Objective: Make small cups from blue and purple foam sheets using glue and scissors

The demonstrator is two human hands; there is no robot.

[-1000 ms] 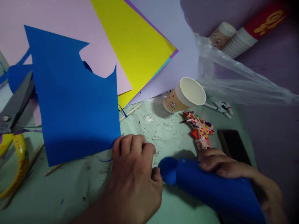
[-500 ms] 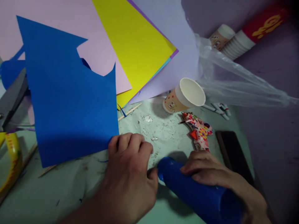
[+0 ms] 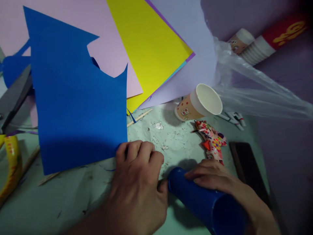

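My left hand point(image 3: 139, 182) rests on the table with curled fingers; its index fingertip is at the lower right corner of the cut blue sheet point(image 3: 78, 107), and its thumb is beside the near end of a blue cylinder. What, if anything, lies under its fingers is hidden. My right hand point(image 3: 220, 182) is wrapped over the blue cylinder point(image 3: 195, 199), which lies on its side, slanted, with a dark open end toward the bottom right. A patterned paper cup point(image 3: 195, 104) stands tilted in view behind the hands, with a flower-patterned wrapped piece point(image 3: 214, 142) in front of it.
Scissors with yellow handles point(image 3: 12, 163) lie at the left edge. Pink point(image 3: 73, 19) and yellow point(image 3: 149, 49) sheets spread at the back. A dark phone point(image 3: 249, 169) lies right. Stacked cups point(image 3: 259, 50) and clear plastic point(image 3: 256, 85) are at the back right. A thin stick point(image 3: 143, 117) lies mid-table.
The view has shifted slightly, moving most things right. The blue cylinder has turned a little under my right hand, and its open end shows more. My left hand keeps its place by the sheet.
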